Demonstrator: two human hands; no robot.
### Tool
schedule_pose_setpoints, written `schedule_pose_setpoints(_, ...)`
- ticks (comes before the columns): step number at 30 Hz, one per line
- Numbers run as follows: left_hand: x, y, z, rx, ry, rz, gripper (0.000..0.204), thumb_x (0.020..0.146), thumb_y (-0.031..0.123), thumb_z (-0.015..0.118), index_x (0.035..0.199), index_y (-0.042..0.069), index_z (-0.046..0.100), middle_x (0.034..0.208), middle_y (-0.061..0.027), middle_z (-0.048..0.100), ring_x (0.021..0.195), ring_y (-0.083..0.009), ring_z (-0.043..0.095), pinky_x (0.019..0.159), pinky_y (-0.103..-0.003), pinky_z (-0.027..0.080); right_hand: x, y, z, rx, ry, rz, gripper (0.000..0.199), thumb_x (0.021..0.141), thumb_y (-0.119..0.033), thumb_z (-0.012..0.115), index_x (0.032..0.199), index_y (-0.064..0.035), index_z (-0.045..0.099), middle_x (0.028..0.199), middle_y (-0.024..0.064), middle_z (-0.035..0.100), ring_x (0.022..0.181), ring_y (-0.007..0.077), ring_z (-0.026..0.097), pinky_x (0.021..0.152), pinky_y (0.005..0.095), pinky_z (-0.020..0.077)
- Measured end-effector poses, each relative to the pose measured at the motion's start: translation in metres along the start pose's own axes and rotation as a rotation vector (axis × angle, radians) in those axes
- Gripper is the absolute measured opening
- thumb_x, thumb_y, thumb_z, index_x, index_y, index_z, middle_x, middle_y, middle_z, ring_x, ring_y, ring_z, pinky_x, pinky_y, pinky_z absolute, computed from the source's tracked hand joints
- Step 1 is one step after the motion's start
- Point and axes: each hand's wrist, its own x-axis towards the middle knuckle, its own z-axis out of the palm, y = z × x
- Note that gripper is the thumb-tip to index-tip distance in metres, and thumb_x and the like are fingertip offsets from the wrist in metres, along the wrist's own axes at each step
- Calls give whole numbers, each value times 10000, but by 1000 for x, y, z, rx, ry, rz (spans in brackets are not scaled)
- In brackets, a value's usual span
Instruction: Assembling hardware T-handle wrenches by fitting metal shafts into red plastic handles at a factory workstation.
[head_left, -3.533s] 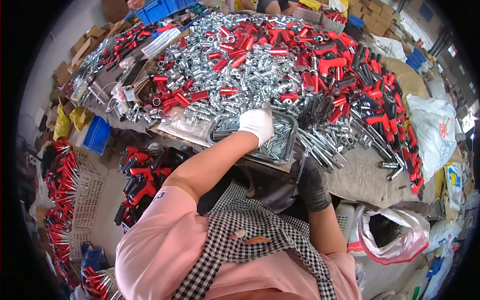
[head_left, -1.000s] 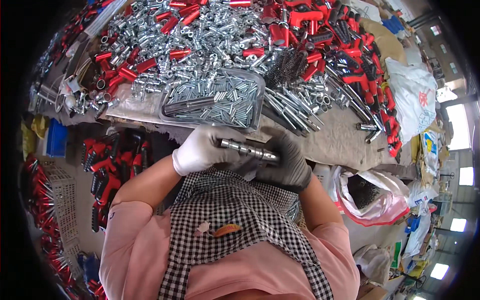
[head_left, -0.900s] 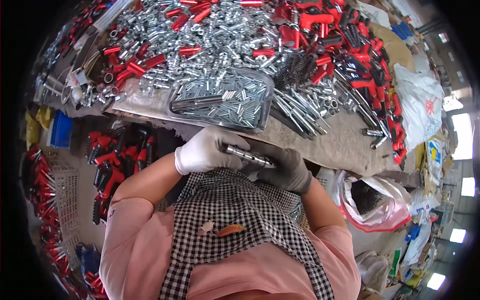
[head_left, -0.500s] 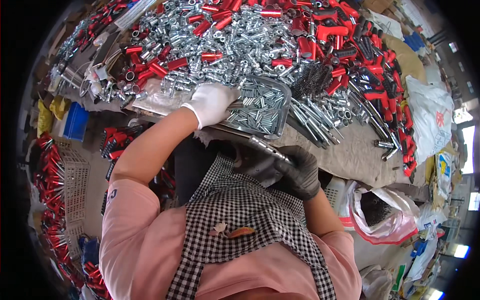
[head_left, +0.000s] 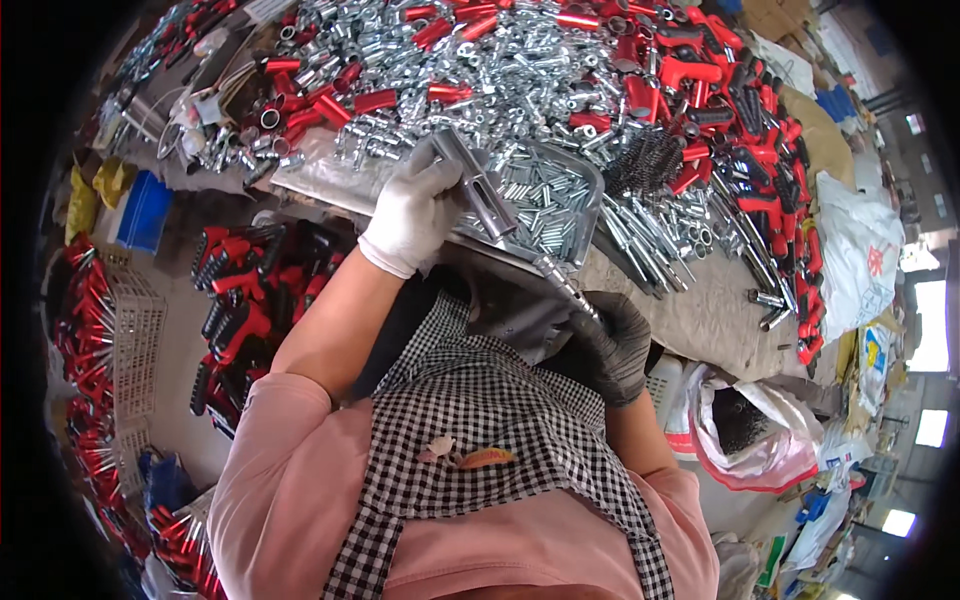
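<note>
Left hand [head_left: 412, 212] grips slotted metal tube [head_left: 490, 207] above the tray's [head_left: 593, 212] left side; right hand [head_left: 620, 350] grasps thinner metal rod [head_left: 566, 284] by desk's [head_left: 725, 312] near edge. Long axes roughly align, slanting rightward toward body; facing ends close, apart.

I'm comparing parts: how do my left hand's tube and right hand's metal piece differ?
The tube in the left hand is wider; the metal piece in the right hand is slimmer. The tube is slotted; the metal piece looks banded. Both are metallic, slanting down rightward.
</note>
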Motion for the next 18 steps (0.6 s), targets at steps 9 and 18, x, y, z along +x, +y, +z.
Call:
schedule_pose_setpoints(9, -26, 14, 11, -234, -172, -657, 428, 1033, 372, 397, 1244, 26, 537, 1021, -119, 620, 702, -138, 589, 532, -235, 486, -5, -5, -4, -47, 49, -31, 332, 837, -155, 759, 1062, 46, 619, 909, 92, 692, 818, 151, 654, 750, 300, 535)
schedule_pose_setpoints(18, -45, 52, 24, 586, -607, -663, 456, 909, 172, 535, 1326, -11, 549, 842, -29, 621, 597, -37, 527, 488, -172, 397, -10, -5, -35, -132, 81, -54, 342, 797, -129, 795, 1089, -6, 665, 907, 35, 689, 804, 80, 620, 750, 246, 524)
